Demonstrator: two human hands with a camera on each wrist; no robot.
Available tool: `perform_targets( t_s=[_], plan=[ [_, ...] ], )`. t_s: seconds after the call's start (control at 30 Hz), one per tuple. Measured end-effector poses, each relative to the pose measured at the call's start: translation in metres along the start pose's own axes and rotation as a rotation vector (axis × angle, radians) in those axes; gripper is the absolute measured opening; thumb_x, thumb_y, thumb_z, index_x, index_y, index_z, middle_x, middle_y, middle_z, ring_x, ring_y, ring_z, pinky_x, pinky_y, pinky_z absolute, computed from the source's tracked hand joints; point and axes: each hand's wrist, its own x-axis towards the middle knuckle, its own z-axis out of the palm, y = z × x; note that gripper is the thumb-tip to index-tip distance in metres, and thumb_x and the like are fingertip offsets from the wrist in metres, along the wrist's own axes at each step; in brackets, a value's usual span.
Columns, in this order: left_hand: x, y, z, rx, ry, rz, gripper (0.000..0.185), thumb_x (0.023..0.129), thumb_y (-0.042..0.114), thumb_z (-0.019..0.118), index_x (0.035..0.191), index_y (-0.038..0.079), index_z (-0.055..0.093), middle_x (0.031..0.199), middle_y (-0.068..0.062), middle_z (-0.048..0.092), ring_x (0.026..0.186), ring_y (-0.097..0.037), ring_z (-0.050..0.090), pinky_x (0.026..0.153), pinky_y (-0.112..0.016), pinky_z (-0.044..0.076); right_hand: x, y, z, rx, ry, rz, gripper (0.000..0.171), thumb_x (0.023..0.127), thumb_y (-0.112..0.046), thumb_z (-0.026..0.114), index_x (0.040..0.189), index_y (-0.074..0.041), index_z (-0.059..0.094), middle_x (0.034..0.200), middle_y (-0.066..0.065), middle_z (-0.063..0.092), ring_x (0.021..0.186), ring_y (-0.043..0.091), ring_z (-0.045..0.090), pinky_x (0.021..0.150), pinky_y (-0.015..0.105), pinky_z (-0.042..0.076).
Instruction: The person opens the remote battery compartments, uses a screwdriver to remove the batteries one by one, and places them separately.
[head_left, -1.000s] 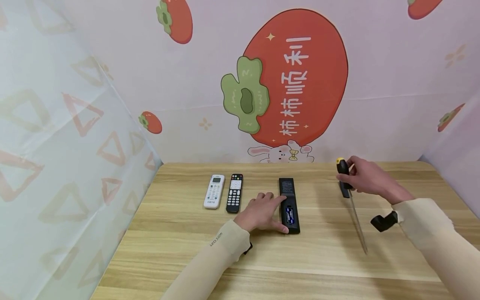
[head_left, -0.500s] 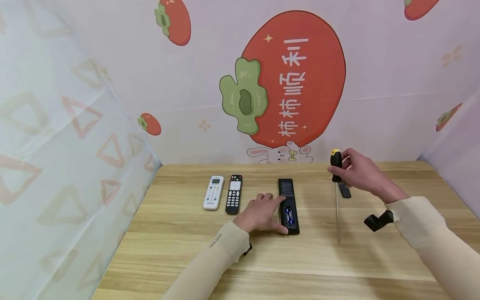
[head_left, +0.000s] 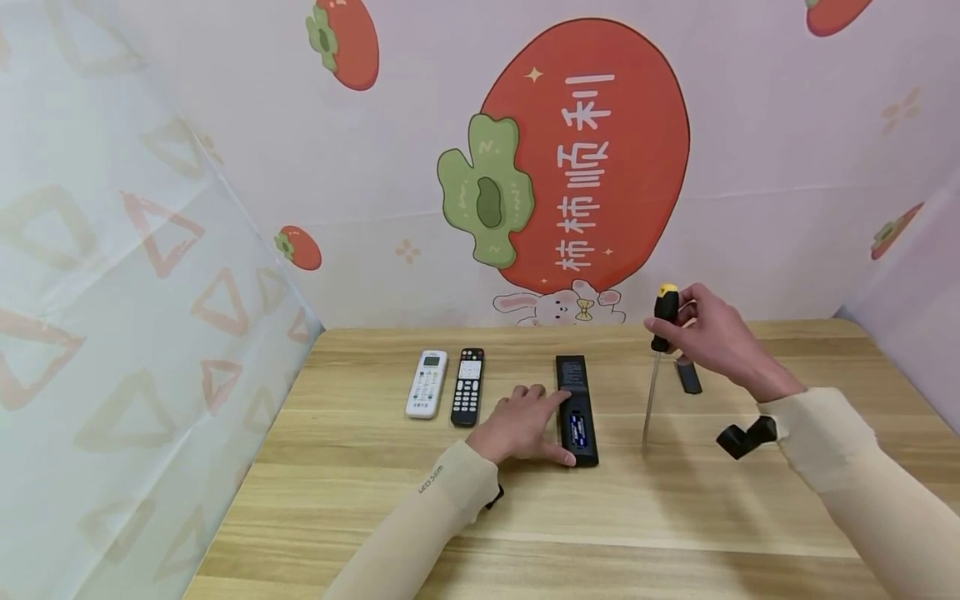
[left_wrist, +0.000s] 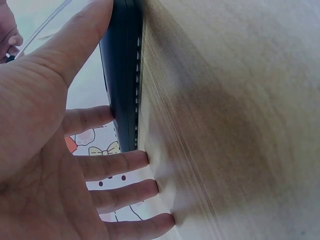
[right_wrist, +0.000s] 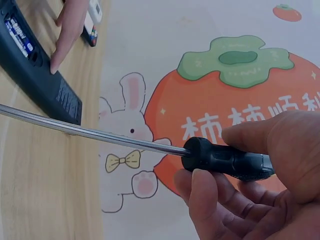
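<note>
A black remote control lies face down on the table, its battery compartment open with blue batteries inside. My left hand rests at its left side; in the left wrist view the fingers are straight, thumb and index finger touching the remote, other fingertips on the tabletop. My right hand grips a screwdriver by its black handle with a yellow end. The long metal shaft points down, right of the remote in the head view. Behind the right hand lies a small dark battery cover.
A white remote and a black remote with white buttons lie to the left on the wooden table. A printed wall rises along the table's back edge.
My right hand has moved left and slightly up with the screwdriver, whose tip has swung left toward the remote. The battery cover shows more fully now. My left hand has stayed in place.
</note>
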Motion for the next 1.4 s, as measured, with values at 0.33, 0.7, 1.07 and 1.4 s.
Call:
perform_targets(
  t_s=[0.33,0.7,1.07,1.4],
  plan=[
    [0.000,0.000,-0.001,0.000,-0.001,0.003,0.098,0.077,0.066,0.078,0.158,0.028,0.036,0.151,-0.010,0.046,0.137,-0.033,0.042,0.106,-0.055,0.040,-0.003,-0.007,0.006,0.080,0.071,-0.042,0.062,0.094,-0.045,0.071,0.119,0.003,0.039,0.103,0.023,0.062,0.070,0.022,0.071,0.060,0.035,0.059],
    [0.000,-0.001,0.001,-0.012,-0.007,-0.002,0.098,0.077,0.066,0.078,0.158,0.029,0.036,0.151,-0.010,0.045,0.137,-0.032,0.041,0.107,-0.054,0.040,-0.005,-0.015,0.006,0.117,0.108,-0.092,0.056,0.095,-0.039,0.072,0.117,0.001,0.041,0.101,0.023,0.065,0.069,0.019,0.071,0.058,0.035,0.059],
    [0.000,-0.001,0.000,-0.006,0.003,0.007,0.099,0.077,0.066,0.078,0.158,0.027,0.036,0.152,-0.012,0.045,0.137,-0.034,0.041,0.106,-0.055,0.041,-0.009,-0.024,0.010,0.139,0.123,-0.101,0.054,0.095,-0.037,0.073,0.116,0.000,0.041,0.101,0.022,0.066,0.070,0.019,0.071,0.058,0.035,0.059],
    [0.001,-0.001,0.001,0.000,0.007,0.007,0.099,0.077,0.066,0.078,0.158,0.027,0.037,0.149,-0.010,0.047,0.135,-0.032,0.043,0.104,-0.054,0.042,-0.015,-0.034,0.020,0.133,0.114,-0.112,0.056,0.093,-0.039,0.075,0.118,0.000,0.043,0.101,0.020,0.067,0.068,0.018,0.071,0.057,0.035,0.059]
  ],
)
